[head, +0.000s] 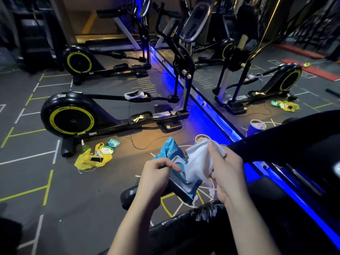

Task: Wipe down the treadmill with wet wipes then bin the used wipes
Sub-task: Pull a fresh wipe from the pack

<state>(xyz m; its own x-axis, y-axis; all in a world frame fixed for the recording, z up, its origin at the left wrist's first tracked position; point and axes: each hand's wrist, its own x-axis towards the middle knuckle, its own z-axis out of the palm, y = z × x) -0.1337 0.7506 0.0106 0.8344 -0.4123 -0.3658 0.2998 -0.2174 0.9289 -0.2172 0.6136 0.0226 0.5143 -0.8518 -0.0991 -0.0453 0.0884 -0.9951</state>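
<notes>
Left hand [158, 170] grips blue wipe pack [176, 162] — right hand [226, 170] pinches white wipe [199, 161] half out of pack, above treadmill rail [193, 216].

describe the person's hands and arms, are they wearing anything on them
The left hand and right hand are bare, no gloves. Both forearms are uncovered as far as the frame shows: no sleeves, watch or wristband in view. A small dark mark on one right-hand finger might be a ring; too small to tell.
</notes>
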